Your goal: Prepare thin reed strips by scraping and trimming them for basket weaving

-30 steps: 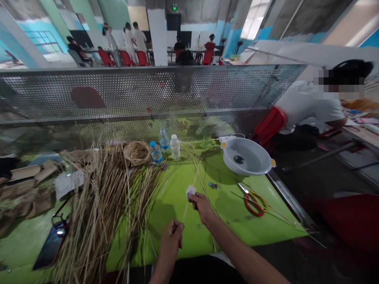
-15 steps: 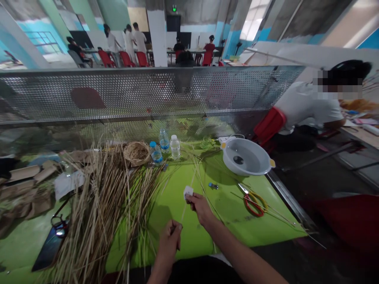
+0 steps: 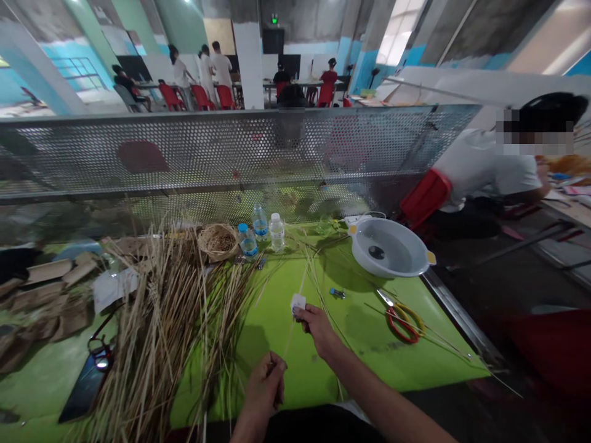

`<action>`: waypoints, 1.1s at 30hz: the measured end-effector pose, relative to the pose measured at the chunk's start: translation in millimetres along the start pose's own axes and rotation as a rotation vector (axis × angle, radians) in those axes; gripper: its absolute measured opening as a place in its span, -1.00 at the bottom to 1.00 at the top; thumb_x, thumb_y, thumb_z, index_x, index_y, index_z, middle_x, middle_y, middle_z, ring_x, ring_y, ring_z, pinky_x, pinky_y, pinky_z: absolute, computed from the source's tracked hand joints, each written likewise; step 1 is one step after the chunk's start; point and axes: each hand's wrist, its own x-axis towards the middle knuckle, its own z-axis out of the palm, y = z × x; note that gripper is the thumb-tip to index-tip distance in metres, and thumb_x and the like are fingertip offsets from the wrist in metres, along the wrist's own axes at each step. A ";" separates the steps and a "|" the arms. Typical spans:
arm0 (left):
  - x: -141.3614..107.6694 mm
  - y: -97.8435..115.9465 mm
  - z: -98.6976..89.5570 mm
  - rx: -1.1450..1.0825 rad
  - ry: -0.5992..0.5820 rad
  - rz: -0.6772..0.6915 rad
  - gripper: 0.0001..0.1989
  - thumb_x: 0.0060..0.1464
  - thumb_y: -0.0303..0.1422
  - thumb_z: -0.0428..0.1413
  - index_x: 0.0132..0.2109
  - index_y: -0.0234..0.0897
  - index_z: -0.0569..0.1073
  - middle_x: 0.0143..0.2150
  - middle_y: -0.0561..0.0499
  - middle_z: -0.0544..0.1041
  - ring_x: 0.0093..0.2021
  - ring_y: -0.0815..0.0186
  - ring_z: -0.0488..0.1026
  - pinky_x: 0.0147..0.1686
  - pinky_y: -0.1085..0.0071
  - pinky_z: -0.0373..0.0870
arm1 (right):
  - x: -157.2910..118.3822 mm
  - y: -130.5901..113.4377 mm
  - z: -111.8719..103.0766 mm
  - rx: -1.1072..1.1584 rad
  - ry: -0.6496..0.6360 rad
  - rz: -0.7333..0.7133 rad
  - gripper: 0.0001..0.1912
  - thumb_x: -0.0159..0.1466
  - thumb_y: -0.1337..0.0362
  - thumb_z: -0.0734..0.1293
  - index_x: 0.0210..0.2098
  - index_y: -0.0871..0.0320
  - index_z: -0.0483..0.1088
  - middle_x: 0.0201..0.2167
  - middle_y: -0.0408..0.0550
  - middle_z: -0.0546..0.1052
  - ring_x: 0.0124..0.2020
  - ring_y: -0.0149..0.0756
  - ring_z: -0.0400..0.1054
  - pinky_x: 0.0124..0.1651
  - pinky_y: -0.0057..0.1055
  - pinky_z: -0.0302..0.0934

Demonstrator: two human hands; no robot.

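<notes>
My right hand (image 3: 318,329) pinches a small white square piece (image 3: 298,303) between thumb and fingers. I cannot tell what kind of piece it is. A thin pale straw strip (image 3: 290,338) runs from it down toward my left hand (image 3: 268,384), whose closed fingers grip the strip's near end. The strip stretches above the green tabletop (image 3: 360,369). Left of my hands lies a large bundle of dry straw stalks (image 3: 157,320). Scissors (image 3: 402,323) with red and yellow handles rest to the right, and a small blue-ended clipper-like tool (image 3: 337,293) lies nearer my right hand.
A white basin (image 3: 390,252) of water stands at the back right. Several plastic bottles (image 3: 277,232) and a wicker basket (image 3: 218,242) line the back. A phone (image 3: 83,391) and glasses (image 3: 100,354) lie left. A perforated metal screen (image 3: 221,147) closes the far edge; a co-worker (image 3: 489,163) sits right.
The view has shifted slightly, so everything appears a little lower and farther right. Both hands keep their hold on the strip and the white piece.
</notes>
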 end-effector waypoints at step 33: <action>16.7 11.5 -4.1 0.112 -0.060 0.004 -0.59 -0.05 0.06 0.10 -0.43 -0.24 0.37 -0.76 0.24 0.18 -0.74 0.48 0.03 -0.65 0.51 -0.03 | 41.8 -13.0 -10.1 0.078 0.151 -0.065 -0.75 -0.02 0.15 0.46 -0.42 0.20 0.52 -0.56 -0.12 0.48 -0.58 -0.42 0.07 -0.47 -0.42 -0.05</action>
